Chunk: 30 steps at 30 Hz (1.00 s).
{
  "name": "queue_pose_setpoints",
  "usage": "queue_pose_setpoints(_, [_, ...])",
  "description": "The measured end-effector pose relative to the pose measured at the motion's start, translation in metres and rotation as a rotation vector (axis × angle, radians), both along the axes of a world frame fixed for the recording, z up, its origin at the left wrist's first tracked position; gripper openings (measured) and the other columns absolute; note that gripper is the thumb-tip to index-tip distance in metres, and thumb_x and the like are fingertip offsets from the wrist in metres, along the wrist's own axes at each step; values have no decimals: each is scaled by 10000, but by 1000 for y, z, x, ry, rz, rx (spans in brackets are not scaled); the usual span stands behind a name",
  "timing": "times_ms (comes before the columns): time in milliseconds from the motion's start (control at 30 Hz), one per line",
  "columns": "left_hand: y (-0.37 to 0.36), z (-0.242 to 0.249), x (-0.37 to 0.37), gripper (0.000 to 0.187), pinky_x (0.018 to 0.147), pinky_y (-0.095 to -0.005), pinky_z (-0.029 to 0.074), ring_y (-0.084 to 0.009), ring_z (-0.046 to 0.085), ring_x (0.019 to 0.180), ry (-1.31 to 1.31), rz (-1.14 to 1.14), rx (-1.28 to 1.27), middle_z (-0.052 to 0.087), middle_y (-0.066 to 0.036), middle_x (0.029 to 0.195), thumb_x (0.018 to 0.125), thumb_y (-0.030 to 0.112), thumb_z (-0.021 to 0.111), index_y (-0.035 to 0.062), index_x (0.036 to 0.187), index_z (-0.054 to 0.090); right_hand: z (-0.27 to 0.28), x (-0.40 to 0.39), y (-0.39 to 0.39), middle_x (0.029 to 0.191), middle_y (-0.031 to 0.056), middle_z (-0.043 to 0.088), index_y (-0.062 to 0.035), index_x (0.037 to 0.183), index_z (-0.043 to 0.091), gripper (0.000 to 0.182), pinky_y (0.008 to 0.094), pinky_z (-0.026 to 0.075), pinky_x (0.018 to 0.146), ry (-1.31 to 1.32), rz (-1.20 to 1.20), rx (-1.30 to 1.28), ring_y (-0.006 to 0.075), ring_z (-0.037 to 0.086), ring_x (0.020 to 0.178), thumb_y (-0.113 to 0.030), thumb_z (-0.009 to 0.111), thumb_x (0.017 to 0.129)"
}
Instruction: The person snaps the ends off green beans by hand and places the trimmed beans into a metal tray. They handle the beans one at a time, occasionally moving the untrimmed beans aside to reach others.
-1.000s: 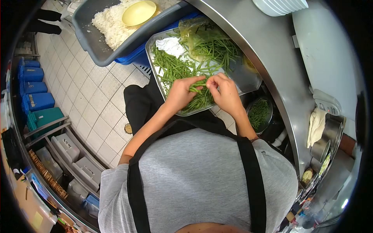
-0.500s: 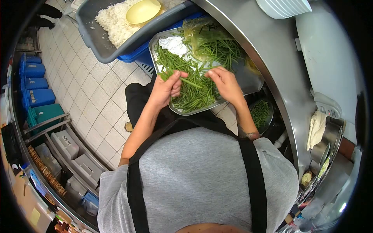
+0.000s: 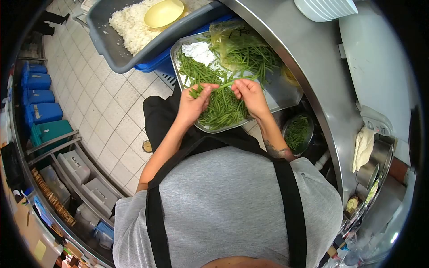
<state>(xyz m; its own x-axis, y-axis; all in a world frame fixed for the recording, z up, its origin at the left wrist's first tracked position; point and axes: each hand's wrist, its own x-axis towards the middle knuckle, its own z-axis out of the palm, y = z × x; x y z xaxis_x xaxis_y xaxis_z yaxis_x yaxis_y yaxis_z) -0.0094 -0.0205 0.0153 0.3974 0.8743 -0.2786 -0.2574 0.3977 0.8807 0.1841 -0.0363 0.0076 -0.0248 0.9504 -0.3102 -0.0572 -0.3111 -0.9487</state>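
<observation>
A metal tray [image 3: 281,100] lies in front of me, spread with cut green beans [image 3: 221,111]. My left hand [image 3: 195,102] is closed around several green beans above the tray's left part. Between its fingertips and those of my right hand [image 3: 248,94] stretches one long green bean [image 3: 228,84], pinched at both sides. A yellowish plastic bag [image 3: 225,42] with more long beans [image 3: 259,58] lies at the tray's far side, beside a crumpled white paper [image 3: 199,52].
Beyond the tray stands a grey tub [image 3: 120,62] of rice with a yellow bowl [image 3: 164,13]. A steel counter [image 3: 313,58] curves along the right. Below it sits a pot [image 3: 298,133] with greens. Lidded blue bins [image 3: 47,112] line the left; a person's legs [image 3: 53,18] show at top left.
My right hand has moved slightly left and down, closer to my left hand, and now pinches a long bean that spans both hands. The distant person's feet have shifted.
</observation>
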Motion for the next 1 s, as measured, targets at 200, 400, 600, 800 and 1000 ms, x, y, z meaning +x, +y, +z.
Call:
queue_pose_setpoints(200, [-5,0,14,162,507,-216,353,-63,425,532,213,35,392,493,13,657,899,125,546,6,922,653,-18,22,15,675,-22,512,-24,814,605,197,178,385,534,363,-437,-44,51,439,567,-188,545,905])
queue_pose_setpoints(400, [5,-3,1,283,515,-248,397,-130,473,560,-34,152,37,471,-38,654,927,227,503,34,722,489,-12,53,10,823,72,596,-22,935,654,177,273,459,648,-515,161,92,146,548,692,-152,606,826])
queue_pose_setpoints(600, [6,-9,1,327,532,-321,505,-194,584,560,-296,221,-192,464,-45,585,928,294,495,71,697,437,-34,53,9,983,131,590,-103,969,661,204,378,456,769,-1068,-36,179,335,568,874,-108,617,769])
queue_pose_setpoints(800, [5,-3,2,246,448,-255,437,-117,455,459,-119,112,-200,440,-1,550,906,209,546,70,720,463,-37,62,8,955,111,587,-78,913,648,156,397,450,749,-1050,-23,184,329,574,854,-116,627,763])
queue_pose_setpoints(1000, [1,2,20,169,608,-298,490,-189,634,646,514,-25,449,666,-112,757,764,94,683,-29,861,620,4,47,-4,864,129,591,-32,828,613,87,383,460,686,-962,74,287,335,580,775,-102,620,777])
